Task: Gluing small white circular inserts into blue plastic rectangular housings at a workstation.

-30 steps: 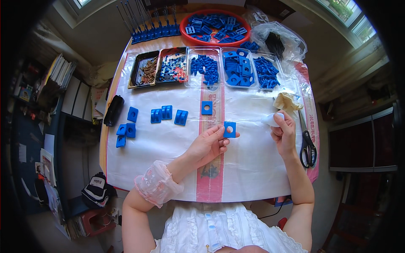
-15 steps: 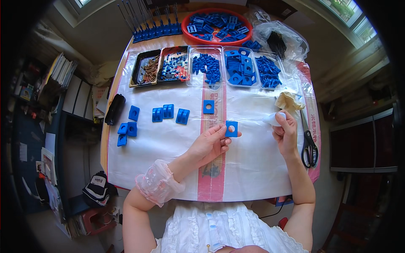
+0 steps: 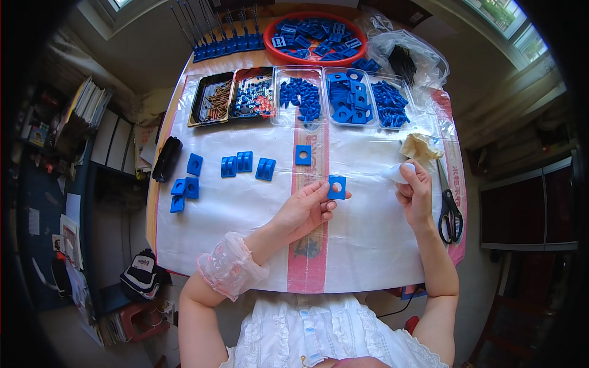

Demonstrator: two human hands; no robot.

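Near the middle of the table my left hand (image 3: 311, 208) pinches a blue square plastic plate (image 3: 332, 192) with a round hole. My right hand (image 3: 415, 193), closed, grips a small white squeeze bottle (image 3: 399, 174) whose narrow end points left, apart from the plate. Just beyond my left hand lies another blue plate with a hole (image 3: 303, 156). Left of it are several blue pieces with raised curved ribs (image 3: 244, 162). More flat blue plates (image 3: 192, 187) lie in a small cluster farther left.
Along the far side stand trays of brown screws (image 3: 218, 101), nuts (image 3: 253, 92), small blue parts (image 3: 299, 98), blue plates (image 3: 350, 101) and blue pegs (image 3: 391, 105). Behind them is a red basin (image 3: 316, 61). Black-handled scissors (image 3: 451, 214) and crumpled paper (image 3: 421, 148) lie right; a black case (image 3: 167, 159) left.
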